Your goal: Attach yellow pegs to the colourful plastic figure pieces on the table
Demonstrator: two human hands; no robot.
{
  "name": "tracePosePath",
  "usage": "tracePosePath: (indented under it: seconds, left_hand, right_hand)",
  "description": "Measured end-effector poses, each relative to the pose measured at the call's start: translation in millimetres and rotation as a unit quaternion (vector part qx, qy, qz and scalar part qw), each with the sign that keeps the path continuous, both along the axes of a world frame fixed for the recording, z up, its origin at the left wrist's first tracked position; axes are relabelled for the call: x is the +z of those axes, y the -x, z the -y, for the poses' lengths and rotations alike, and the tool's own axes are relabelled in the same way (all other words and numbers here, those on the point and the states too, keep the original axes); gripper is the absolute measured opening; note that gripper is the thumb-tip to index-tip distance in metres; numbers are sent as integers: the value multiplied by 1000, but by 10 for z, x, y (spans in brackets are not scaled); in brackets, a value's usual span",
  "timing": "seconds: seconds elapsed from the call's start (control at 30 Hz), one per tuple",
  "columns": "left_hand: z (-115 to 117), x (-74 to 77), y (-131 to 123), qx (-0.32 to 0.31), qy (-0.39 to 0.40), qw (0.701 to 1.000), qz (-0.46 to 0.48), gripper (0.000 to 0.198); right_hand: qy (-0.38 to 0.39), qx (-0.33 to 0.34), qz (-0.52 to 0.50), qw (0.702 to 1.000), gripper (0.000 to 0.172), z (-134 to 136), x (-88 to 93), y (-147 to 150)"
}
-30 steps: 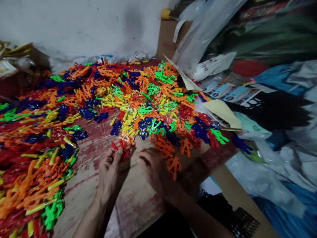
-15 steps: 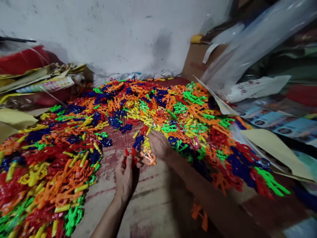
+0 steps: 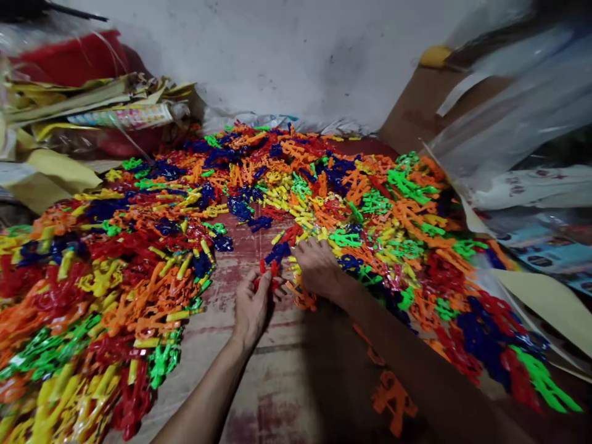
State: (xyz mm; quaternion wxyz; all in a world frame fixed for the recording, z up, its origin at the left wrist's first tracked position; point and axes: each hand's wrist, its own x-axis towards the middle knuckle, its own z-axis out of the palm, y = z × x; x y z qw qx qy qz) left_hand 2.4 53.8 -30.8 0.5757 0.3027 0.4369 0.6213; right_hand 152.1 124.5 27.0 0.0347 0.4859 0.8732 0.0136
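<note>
Pinches a red plastic piece (image 3: 274,269) in the left hand (image 3: 251,303), mid-scene; has the right hand (image 3: 320,269) at yellow pieces (image 3: 304,222) just right, cannot tell whether grasping. Judge the red plastic piece light, stiff, slick; take hold mid-body.

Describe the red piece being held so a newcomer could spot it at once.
From the pale wall, come forward to the stained strip running into the colourful heap. Over that strip, the left hand pinches a red piece. Unlike the blue pieces just beyond and the orange piece to its right, it is red and gripped in that hand.
</note>
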Motion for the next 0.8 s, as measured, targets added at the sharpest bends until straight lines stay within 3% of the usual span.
tracePosePath:
  seconds: [0.13,0.37,0.8]
  left_hand:
    - [-18,14,-15,-4,2,1000,2,45]
    - [-41,-4,-18,5,26,999,32,49]
    - [-61,-38,-24,2,2,999,48,51]
  right_hand:
    - [38,12,16,999,50,-11,-24,-7]
    - [109,8,25,994,60,-80,-19,-34]
    - [143,11,-51,988,46,142,-140,53]
